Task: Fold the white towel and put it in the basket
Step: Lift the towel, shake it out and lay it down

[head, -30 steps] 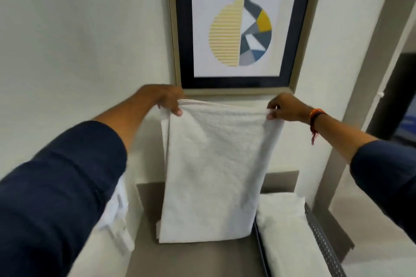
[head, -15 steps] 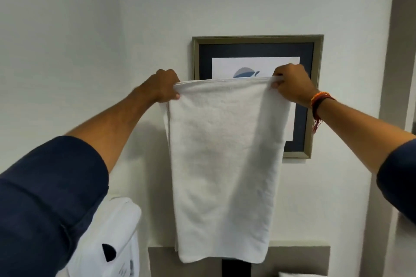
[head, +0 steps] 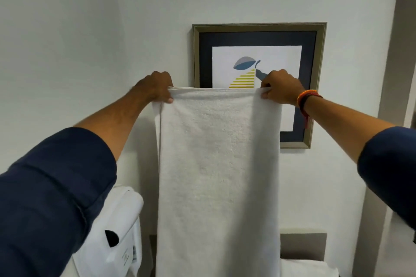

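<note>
White towel, one, hanging, two hands, left hand, right hand, each pinching a top corner

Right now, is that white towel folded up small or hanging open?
Hanging open lengthwise: the white towel drops straight from its top edge, pinched by the left hand and right hand. A layered left edge suggests one fold.

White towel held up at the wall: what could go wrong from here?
1. The left hand and right hand pinch only the top corners of the white towel; a loose grip could let one side drop and undo the fold.
2. It hangs right in front of the framed picture, so a swing could bump it.
3. The basket is out of view and the lower edge runs off frame, so lowering is partly blind.
</note>
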